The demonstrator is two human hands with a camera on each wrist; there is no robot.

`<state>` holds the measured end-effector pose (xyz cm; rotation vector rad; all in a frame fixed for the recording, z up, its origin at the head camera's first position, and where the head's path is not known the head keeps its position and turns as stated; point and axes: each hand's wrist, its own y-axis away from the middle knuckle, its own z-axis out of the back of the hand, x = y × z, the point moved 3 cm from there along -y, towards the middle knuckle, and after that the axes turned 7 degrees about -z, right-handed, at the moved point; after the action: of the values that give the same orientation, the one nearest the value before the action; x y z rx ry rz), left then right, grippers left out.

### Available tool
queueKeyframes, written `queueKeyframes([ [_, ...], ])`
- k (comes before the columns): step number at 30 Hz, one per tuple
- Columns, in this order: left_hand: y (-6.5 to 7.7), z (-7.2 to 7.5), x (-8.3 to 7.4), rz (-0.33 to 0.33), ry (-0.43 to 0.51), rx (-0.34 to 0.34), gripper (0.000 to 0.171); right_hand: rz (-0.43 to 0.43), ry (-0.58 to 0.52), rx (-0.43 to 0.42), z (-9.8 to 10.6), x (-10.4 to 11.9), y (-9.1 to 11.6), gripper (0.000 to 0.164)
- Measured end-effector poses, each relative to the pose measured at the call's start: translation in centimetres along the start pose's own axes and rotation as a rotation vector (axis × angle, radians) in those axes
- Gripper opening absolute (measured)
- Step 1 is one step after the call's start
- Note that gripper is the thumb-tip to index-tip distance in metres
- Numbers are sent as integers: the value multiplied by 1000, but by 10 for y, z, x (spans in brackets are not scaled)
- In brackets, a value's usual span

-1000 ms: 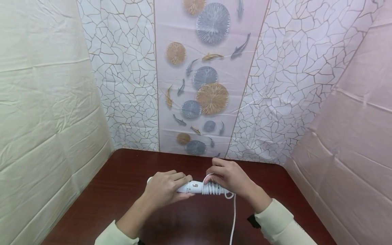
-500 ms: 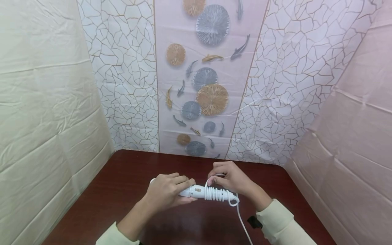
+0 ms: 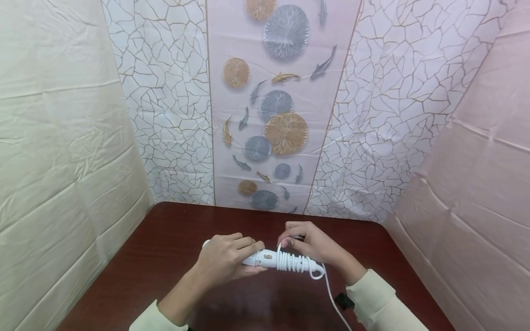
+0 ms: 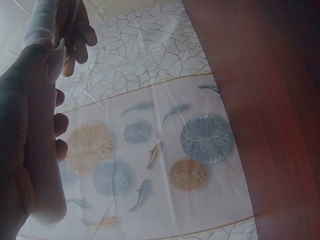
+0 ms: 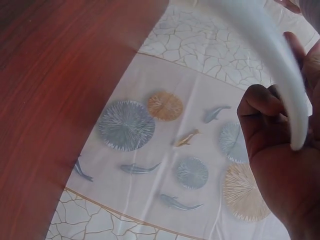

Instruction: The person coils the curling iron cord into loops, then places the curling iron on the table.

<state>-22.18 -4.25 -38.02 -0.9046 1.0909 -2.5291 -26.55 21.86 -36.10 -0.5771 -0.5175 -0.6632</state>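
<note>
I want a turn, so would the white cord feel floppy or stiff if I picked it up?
Probably floppy: the white cord bends into small coils round the white handle. Likely light, being so thin. It might loosen, since some coils sit apart.

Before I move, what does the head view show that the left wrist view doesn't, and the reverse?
Only the head view: the loose white cord trailing toward the bottom edge, a switch-like patch and both pale sleeves.
Only the left wrist view: the stretch of the white device that the left hand hides from the head view, and a small tab jutting from it.
Both: the left hand gripping the white device, the right hand, the red-brown table and the patterned cloth.
</note>
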Motion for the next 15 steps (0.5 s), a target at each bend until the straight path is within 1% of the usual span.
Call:
queueKeyframes([
  [5, 0, -1, 0, 7, 10, -12, 51, -33, 12, 5, 0, -2, 3, 17],
  [9, 0, 0, 0, 19, 13, -19, 52, -30, -21, 6, -1, -5, 4, 16],
  [12, -1, 1, 0, 28, 11, -26, 52, -2, -44, -15, -3, -7, 4, 19],
  [15, -3, 2, 1, 43, 7, -35, 53, 55, -50, -76, -6, -6, 5, 22],
])
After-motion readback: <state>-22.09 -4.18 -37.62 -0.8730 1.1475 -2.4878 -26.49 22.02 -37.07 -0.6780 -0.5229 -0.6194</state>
